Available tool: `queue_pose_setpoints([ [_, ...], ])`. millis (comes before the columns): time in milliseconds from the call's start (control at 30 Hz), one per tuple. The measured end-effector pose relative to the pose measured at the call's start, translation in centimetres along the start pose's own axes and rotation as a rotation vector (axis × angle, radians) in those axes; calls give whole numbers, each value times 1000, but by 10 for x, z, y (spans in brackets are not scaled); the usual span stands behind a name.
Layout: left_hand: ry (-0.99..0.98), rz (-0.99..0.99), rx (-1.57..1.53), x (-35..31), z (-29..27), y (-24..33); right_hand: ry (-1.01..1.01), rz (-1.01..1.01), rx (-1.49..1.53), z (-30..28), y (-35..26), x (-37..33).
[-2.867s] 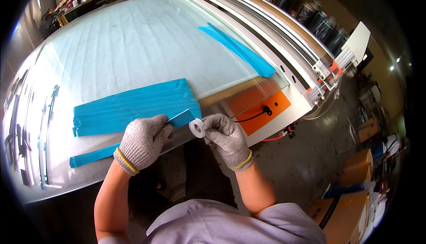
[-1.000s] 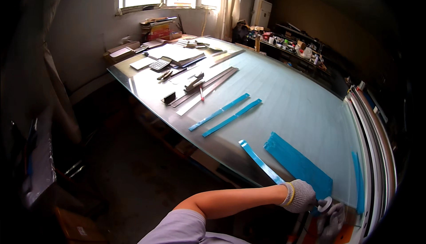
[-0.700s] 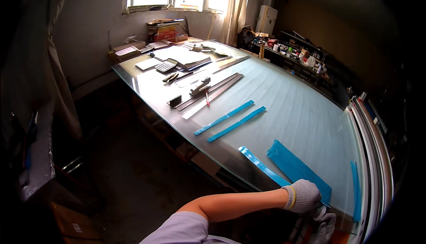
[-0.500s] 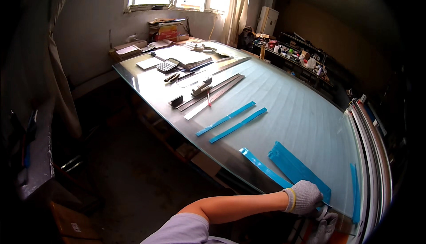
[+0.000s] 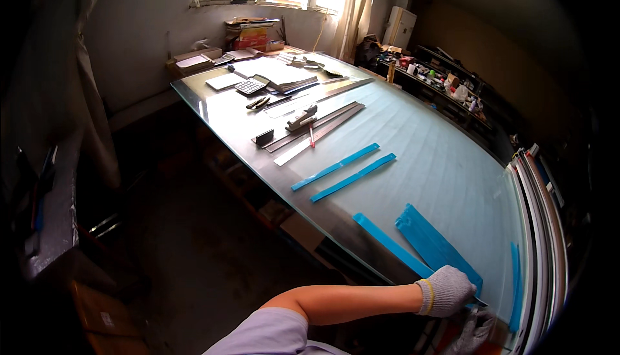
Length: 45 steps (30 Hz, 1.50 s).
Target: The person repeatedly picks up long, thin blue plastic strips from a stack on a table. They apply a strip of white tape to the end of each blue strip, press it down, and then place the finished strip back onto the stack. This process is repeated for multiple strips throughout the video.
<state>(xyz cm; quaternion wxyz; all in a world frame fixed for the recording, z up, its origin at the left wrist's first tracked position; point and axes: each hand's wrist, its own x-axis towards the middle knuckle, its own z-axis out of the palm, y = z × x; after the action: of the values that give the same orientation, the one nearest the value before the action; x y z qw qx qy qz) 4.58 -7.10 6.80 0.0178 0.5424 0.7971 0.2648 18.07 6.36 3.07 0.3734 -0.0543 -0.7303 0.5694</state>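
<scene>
My left hand, in a grey knit glove with a yellow cuff line, is closed at the table's near right edge. Its fingers wrap over the near end of a long blue strip. A short blue end shows beyond the knuckles. Just below, in shadow, my gloved right hand has curled fingers close to that end; what they hold is hidden. Next to the left hand lies a wide blue piece, its near end partly covered by the glove. Two narrow blue strips lie farther left, side by side.
The glass-topped table bears metal rulers, a stapler, a red pen, a calculator and papers. Another blue strip lies at the right edge, beside long upright panels. A cluttered shelf stands behind.
The view has shifted slightly, so the table sits a little farther right. A pale curved piece between my hands has dropped out of sight. My left hand stays at the strip's end.
</scene>
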Motion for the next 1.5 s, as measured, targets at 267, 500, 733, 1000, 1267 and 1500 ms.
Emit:
queue_pose_setpoints([
  [267, 165, 23, 6, 11, 17, 1, 111, -4, 180, 12, 6, 8],
  [500, 80, 92, -44, 3, 14, -3, 87, 96, 252, 3, 26, 9],
  [733, 146, 157, -260, 25, 24, -2, 127, -10, 59, -31, 66, 7],
  [1000, 194, 46, -246, 43, 40, -19, 52, -59, -220, -14, 61, 17],
  [1267, 179, 39, -250, 71, 69, -4, 63, 9, -323, -35, 58, 32],
  [1500, 285, 235, -215, 73, 78, -2, 25, 34, -327, -48, 58, 31],
])
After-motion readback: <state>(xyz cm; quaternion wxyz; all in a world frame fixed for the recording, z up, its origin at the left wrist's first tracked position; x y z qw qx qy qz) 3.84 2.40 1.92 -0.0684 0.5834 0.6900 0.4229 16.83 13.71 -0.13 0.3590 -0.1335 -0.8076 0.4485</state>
